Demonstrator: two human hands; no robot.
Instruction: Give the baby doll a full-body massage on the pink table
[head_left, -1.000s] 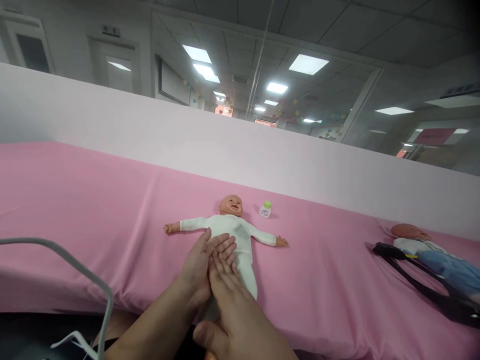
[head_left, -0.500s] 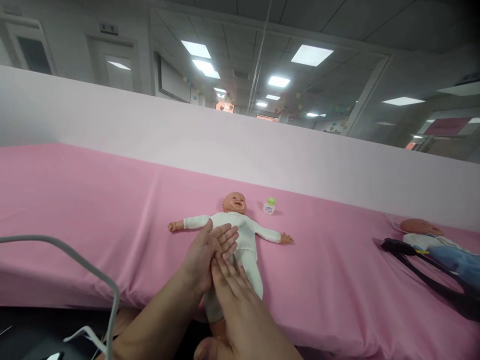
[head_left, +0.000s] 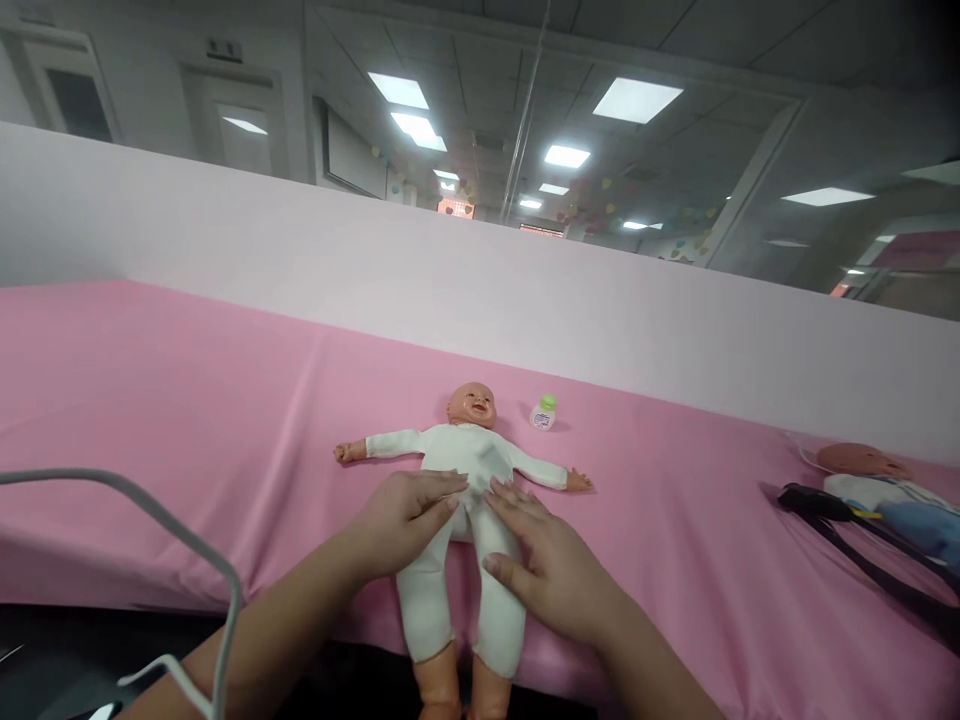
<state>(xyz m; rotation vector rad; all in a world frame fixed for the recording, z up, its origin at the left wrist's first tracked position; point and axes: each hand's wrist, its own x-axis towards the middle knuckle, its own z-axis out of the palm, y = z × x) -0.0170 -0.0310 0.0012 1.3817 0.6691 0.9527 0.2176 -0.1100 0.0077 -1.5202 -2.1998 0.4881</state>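
Note:
A baby doll [head_left: 471, 450] in a white suit lies on its back on the pink sheet [head_left: 660, 560], arms spread and legs toward me. My left hand [head_left: 409, 515] is over the doll's hip on the left, fingers stretched out and holding nothing. On the other side my right hand [head_left: 551, 560] is over the doll's hip and thigh, palm down with fingers apart. Whether the palms press on the doll or hover just above it I cannot tell. Beside the doll's head stands a small clear bottle [head_left: 543, 414] with a green cap.
At the far right lies a second doll [head_left: 862, 462] in white and blue, with a black strap [head_left: 840, 545] by it. A grey cable [head_left: 180, 540] curves up at the lower left. Behind the sheet rises a white partition [head_left: 420, 265] with glass above.
My hands were together palm to palm above the doll's belly. They have parted to left and right and turned down over its hips, uncovering the legs.

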